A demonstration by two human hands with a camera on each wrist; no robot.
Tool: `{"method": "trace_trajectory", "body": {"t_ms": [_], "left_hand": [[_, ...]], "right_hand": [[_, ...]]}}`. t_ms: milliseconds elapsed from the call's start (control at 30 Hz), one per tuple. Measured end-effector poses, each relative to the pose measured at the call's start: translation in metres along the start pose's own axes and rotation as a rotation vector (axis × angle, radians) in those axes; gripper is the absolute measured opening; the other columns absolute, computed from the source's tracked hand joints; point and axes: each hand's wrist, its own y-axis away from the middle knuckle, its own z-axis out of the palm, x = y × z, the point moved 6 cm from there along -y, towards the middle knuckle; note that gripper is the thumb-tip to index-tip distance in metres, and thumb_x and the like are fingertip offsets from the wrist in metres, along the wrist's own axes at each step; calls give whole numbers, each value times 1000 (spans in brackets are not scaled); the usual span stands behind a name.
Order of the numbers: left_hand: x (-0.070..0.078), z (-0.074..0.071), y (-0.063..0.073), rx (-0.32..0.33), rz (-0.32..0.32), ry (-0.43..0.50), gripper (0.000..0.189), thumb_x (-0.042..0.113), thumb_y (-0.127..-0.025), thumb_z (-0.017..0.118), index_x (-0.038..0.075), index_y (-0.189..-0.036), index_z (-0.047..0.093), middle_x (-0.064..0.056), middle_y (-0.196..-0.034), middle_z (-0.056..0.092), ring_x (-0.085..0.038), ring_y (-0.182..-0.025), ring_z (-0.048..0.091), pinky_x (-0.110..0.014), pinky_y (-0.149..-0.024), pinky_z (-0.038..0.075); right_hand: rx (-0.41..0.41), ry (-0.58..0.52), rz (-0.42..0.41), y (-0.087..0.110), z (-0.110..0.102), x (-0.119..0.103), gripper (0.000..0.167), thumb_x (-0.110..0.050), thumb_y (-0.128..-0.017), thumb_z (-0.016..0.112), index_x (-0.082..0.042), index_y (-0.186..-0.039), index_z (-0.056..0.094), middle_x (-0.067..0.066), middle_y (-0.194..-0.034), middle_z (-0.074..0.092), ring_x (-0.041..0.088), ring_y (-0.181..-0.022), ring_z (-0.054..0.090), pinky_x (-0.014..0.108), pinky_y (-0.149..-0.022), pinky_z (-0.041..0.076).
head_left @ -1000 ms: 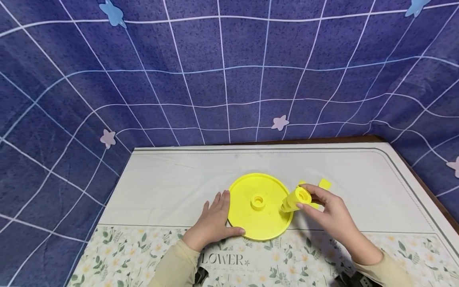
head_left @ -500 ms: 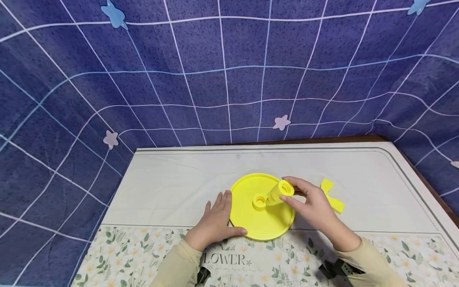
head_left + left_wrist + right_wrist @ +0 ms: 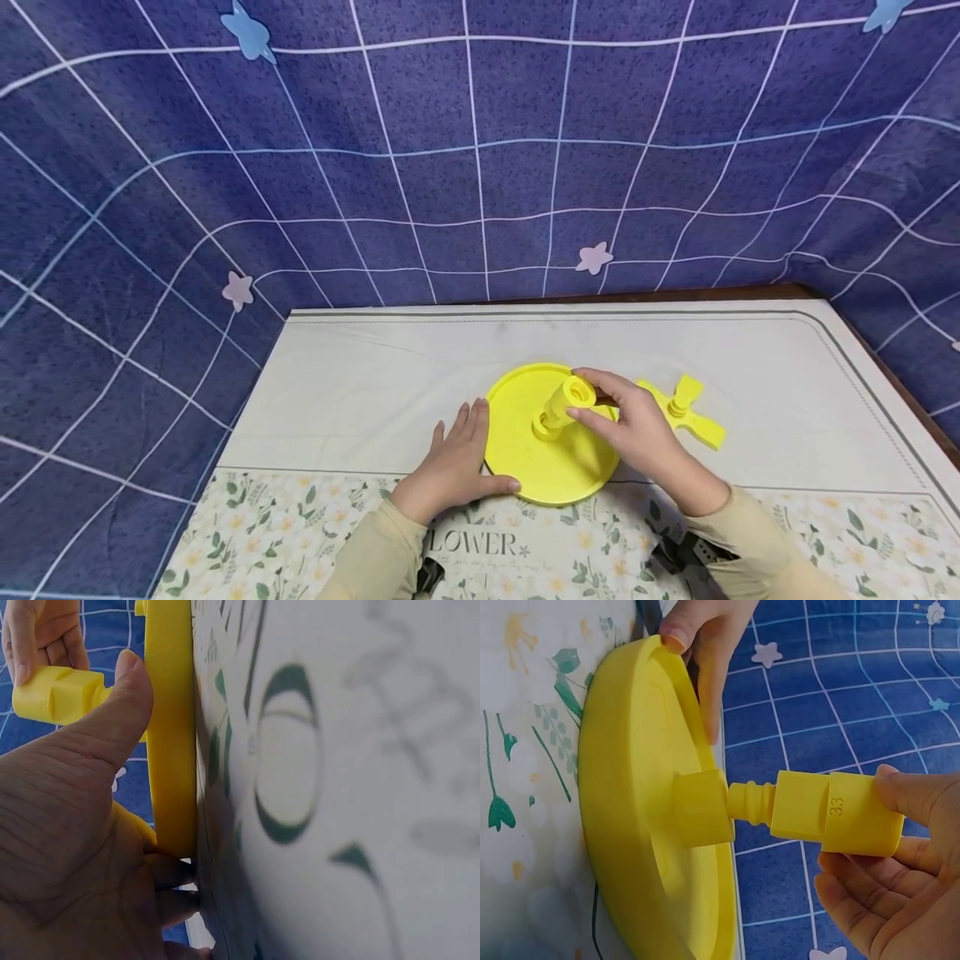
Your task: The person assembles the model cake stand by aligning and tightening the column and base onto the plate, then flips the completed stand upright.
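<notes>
My right hand (image 3: pixel 637 421) pinches a yellow stepped post (image 3: pixel 836 814) by its wide end, thumb on one side and fingers on the other. The number 33 shows on the post. Its narrow ridged end stands right at the mouth of the raised round socket (image 3: pixel 701 810) in the middle of a yellow round tray (image 3: pixel 551 490). In the head view the post leans a little to the right. My left hand (image 3: pixel 453 467) lies at the tray's left side with straight fingers, the thumb over the front rim.
To the right, behind my right hand, a yellow piece with flat blades (image 3: pixel 703 428) and a ridged stub lies on the white tablecloth (image 3: pixel 390 358). The cloth's near part has a flower print. A blue gridded curtain (image 3: pixel 420 183) hangs behind the table.
My right hand has carried the post leftward from the tray's right edge to the central socket, uncovering the bladed piece. The left hand has stayed at the rim.
</notes>
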Motion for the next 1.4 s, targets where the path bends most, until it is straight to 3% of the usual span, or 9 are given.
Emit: {"method": "trace_trajectory", "body": {"t_ms": [300,867,1400], "left_hand": [[0,1,0,-9,2,5,122,68,-78,66,-2,-155,2,-19,-162,4,-35,-148,2,-63,-113,5],[1,1,1,-3,5,-9,121,68,-79,65,-2,-155,3,-19,-161,4,-36,-148,3,-63,-113,6],[2,-2,1,-5,5,-15,120,67,-80,65,-3,-155,3,-19,-161,4,-36,-148,2,-63,-113,5]], "right_hand": [[0,72,-63,-4,6,-4,49,-15,-85,77,-4,-130,62,7,-119,67,16,-92,63,38,-80,54],[-55,142,-124,-6,22,-5,52,-19,-86,76,-1,-132,60,10,-123,65,23,-101,65,40,-82,54],[-105,58,-124,-10,27,-1,49,-16,-90,71,-1,-135,57,13,-131,61,26,-112,61,42,-85,54]]}}
